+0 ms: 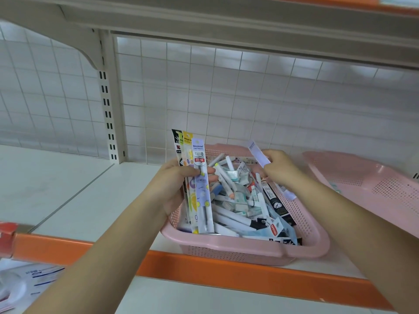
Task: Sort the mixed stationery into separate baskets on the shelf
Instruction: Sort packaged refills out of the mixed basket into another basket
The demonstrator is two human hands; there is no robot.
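A pink perforated basket stands on the white shelf, filled with mixed pens, erasers and packaged stationery. My left hand grips a fanned bunch of several long packaged pens upright over the basket's left side. My right hand pinches one pale lilac packaged pen, lifted above the basket's far right part. A second pink basket sits to the right, tilted, with little visible inside it.
The white shelf board stretches to the left of the basket, with an orange front strip. A wire grid back panel and an upper shelf close the space. A red item and printed packaging lie at lower left.
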